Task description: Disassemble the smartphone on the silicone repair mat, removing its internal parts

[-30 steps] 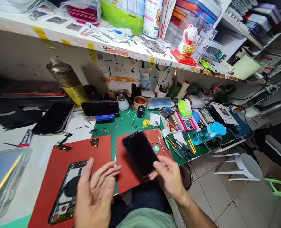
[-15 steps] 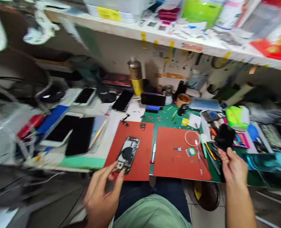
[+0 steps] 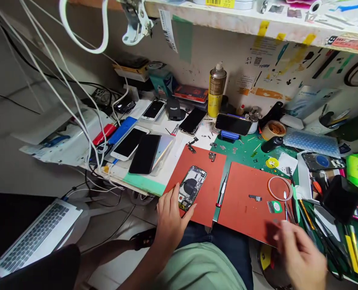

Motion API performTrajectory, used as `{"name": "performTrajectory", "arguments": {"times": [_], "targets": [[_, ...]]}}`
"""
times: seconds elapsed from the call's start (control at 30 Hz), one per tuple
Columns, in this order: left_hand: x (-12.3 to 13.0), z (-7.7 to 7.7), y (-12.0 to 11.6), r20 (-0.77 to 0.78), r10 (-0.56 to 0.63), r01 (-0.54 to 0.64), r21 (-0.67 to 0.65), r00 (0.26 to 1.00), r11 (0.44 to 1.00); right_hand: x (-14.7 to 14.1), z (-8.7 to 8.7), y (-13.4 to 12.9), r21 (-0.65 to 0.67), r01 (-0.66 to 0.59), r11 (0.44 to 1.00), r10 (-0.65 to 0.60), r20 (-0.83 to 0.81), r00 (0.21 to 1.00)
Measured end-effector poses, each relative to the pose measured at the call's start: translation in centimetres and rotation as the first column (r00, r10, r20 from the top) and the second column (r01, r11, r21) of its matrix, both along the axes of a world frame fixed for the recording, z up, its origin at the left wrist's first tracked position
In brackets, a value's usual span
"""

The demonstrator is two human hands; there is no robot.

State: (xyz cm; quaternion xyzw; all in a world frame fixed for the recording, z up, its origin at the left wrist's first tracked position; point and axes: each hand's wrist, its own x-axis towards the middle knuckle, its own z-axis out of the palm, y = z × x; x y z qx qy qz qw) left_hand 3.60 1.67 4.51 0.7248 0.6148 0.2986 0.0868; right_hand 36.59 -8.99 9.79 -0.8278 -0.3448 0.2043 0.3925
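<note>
Our left hand [image 3: 169, 215] spreads fingers and thumb around the near end of the opened phone [image 3: 194, 183]; we cannot tell whether it grips. Our right hand [image 3: 302, 253] blurs, its hold unclear. Between them lies a screwdriver [image 3: 223, 191].

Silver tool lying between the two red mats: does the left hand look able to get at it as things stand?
Likely yes: the left hand is at the opened phone, and only flat red mat seems to lie between that phone and the silver tool.
</note>
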Motion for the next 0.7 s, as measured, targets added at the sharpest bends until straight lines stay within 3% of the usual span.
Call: {"name": "performTrajectory", "arguments": {"times": [0.1, 0.17, 0.23, 0.3, 0.4, 0.47, 0.53, 0.6, 0.7], "targets": [[-0.8, 0.8, 0.7, 0.099, 0.005, -0.009, 0.037, 0.995, 0.999, -3.5, 0.0, 1.4, 0.114, -0.354, 0.928, 0.346, 0.085, 0.934], [-1.6, 1.5, 1.4, 0.224, -0.003, -0.002, 0.023, 0.975, 1.0, -5.0, -0.1, 2.5, 0.184, -0.486, 0.854, 0.472, 0.118, 0.874], [-2.4, 2.1, 2.6, 0.42, 0.001, 0.018, -0.042, 0.907, 0.999, -6.0, -0.1, 3.4, 0.198, -0.543, 0.816, 0.529, 0.121, 0.84], [-2.6, 2.5, 4.2, 0.634, 0.032, 0.043, -0.103, 0.773, 0.994, -6.7, 0.0, 4.0, 0.176, -0.569, 0.803, 0.559, 0.108, 0.822], [-1.7, 3.0, 6.9, 0.875, 0.079, 0.043, -0.113, 0.477, 0.993, -7.5, 0.4, 4.6, 0.146, -0.615, 0.775, 0.61, 0.084, 0.788], [-0.5, 3.5, 8.4, 0.96, 0.133, 0.068, -0.154, 0.246, 0.986, -7.8, 0.6, 4.9, 0.135, -0.64, 0.757, 0.634, 0.087, 0.768], [0.8, 4.3, 9.3, 0.968, 0.249, 0.173, -0.253, 0.044, 0.952, -7.9, 0.7, 5.3, 0.127, -0.657, 0.743, 0.645, 0.122, 0.754], [1.8, 5.0, 9.6, 0.915, 0.395, 0.327, -0.351, -0.077, 0.877, -7.9, 0.5, 5.9, 0.118, -0.691, 0.713, 0.667, 0.188, 0.721], [2.6, 5.7, 9.6, 0.836, 0.537, 0.52, -0.41, -0.115, 0.75, -7.6, 0.1, 7.1, 0.021, -0.788, 0.615, 0.735, 0.345, 0.583]]}}
